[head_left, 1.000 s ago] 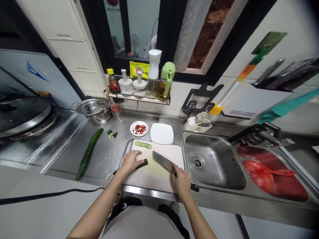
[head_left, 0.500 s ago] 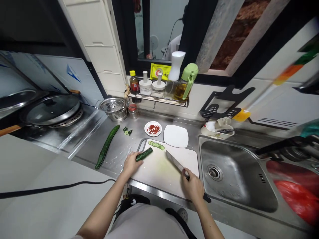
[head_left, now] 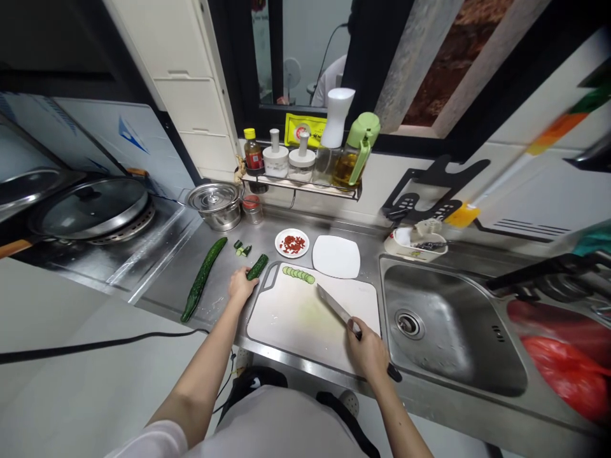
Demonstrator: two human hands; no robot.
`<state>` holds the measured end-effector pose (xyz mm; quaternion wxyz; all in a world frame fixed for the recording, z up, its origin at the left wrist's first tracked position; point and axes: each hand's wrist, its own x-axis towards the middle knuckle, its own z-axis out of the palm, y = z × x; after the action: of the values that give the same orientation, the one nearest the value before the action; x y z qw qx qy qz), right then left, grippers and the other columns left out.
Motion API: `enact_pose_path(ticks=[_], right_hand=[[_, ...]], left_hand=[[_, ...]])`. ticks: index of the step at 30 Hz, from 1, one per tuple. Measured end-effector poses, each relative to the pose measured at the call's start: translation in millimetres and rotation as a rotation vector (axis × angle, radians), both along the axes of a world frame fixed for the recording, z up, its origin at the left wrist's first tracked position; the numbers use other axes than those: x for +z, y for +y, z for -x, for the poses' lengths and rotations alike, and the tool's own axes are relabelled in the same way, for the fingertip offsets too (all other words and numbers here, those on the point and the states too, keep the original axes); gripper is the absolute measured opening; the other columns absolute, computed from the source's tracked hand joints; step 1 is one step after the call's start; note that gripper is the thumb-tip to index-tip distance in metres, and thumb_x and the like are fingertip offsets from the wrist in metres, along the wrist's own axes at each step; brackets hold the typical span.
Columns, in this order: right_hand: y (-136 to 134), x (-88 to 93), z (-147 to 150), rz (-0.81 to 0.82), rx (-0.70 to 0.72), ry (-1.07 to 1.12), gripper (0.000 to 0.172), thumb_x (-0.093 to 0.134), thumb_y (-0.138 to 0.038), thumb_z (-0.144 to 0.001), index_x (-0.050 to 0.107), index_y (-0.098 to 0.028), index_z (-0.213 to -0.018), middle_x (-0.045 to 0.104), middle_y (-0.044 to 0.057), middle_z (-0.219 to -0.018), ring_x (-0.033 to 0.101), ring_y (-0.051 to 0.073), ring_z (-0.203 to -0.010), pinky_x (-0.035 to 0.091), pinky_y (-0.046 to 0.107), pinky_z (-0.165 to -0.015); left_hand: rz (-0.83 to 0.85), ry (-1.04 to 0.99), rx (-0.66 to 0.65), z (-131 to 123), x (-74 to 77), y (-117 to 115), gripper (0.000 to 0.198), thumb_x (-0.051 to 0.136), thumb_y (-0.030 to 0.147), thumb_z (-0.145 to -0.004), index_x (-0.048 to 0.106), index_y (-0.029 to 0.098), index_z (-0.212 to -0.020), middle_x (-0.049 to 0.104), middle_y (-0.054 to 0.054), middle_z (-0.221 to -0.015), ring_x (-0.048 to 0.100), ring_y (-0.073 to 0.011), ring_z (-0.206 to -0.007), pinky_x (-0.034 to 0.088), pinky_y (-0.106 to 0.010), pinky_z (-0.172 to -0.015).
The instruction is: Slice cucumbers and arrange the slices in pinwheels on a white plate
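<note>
My left hand (head_left: 242, 286) is closed round a cut piece of cucumber (head_left: 258, 267), just left of the cutting board's handle. In my right hand (head_left: 368, 346) is a knife (head_left: 334, 305), its blade slanting up and left over the white cutting board (head_left: 286, 318). A row of cucumber slices (head_left: 298, 275) lies along the board's far edge. Behind the board are a plate of chopped red pieces (head_left: 292, 243) and a white square plate (head_left: 337, 257). A long whole cucumber (head_left: 204, 278) rests on the steel counter at the left, with small cucumber bits (head_left: 242, 248) to its right.
To the right is a steel sink (head_left: 443, 324), with a red plastic bag (head_left: 563, 369) beyond it. A lidded pot (head_left: 217, 207) and a red-lidded jar (head_left: 252, 209) stand at the back. A covered pan (head_left: 90, 207) is on the stove. The wall rack (head_left: 300, 184) holds bottles and jars.
My left hand has moved left with the cucumber piece, off the board to beside its handle. My right hand and the knife have hardly moved. The view has shifted slightly.
</note>
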<state>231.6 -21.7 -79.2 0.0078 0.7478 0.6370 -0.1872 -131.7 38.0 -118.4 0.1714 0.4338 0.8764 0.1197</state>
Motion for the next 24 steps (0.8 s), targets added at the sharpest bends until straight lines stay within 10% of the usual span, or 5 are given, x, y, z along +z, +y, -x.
enact_pose_path(ticks=[17,24], right_hand=[[5.5,2.0,0.7,0.050,-0.078,0.063,0.045,0.040,-0.047,-0.094,0.061,-0.027,-0.128,0.073,0.009,-0.103,0.066,0.023,-0.094,0.042,0.028,-0.074],[6.6,-7.0,-2.3,0.040,-0.106,0.125,0.044,0.041,-0.044,-0.094,0.061,-0.026,-0.128,0.072,0.007,-0.106,0.066,0.022,-0.095,0.041,0.027,-0.075]], left_hand=[[0.042,0.021,0.003,-4.1,9.3,-9.9,0.063,0.066,0.051,-0.076,0.052,0.027,-0.133,0.061,-0.011,-0.125,0.057,-0.0309,-0.114,0.046,-0.037,-0.088],[-0.163,0.111,-0.160,-48.9,25.1,-14.6,0.049,0.054,0.045,-0.087,0.053,0.028,-0.132,0.054,-0.010,-0.131,0.046,-0.0301,-0.123,0.036,-0.043,-0.101]])
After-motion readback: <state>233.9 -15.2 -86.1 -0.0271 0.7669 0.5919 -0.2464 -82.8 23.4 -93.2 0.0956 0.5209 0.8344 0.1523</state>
